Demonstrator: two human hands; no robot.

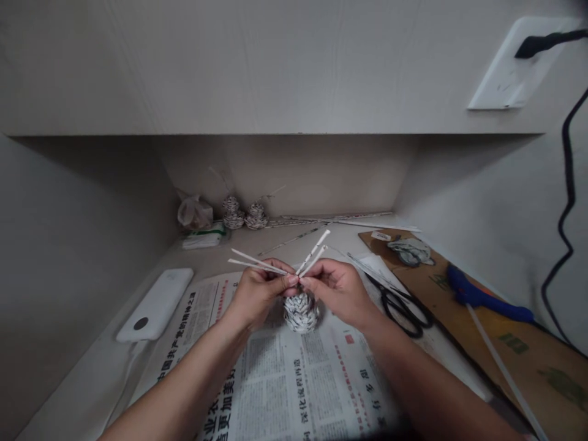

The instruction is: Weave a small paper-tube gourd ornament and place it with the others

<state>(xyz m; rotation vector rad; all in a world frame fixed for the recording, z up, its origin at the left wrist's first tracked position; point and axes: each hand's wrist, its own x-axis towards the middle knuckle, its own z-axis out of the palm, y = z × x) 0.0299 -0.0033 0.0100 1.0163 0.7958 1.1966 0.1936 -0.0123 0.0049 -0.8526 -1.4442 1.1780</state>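
A small woven paper gourd (301, 313) stands on the spread newspaper (275, 380), its upper part hidden behind my fingers. Several rolled paper strips (313, 252) stick out from its top, some leaning left, others up and to the right. My left hand (264, 291) pinches the strips at the gourd's top, thumb pressed against the fingers. Close against it, my right hand (340, 288) pinches the base of the right-hand strips. The two thumbs nearly meet above the woven body.
Two woven paper gourds (256, 215) stand at the back, beside a plastic bag (195, 212). Loose paper sticks (340, 219) lie along the back wall. Black-handled scissors (404, 309) and a blue glue gun (487, 297) on cardboard (505, 349) lie right; a white power bank (156, 304) lies left.
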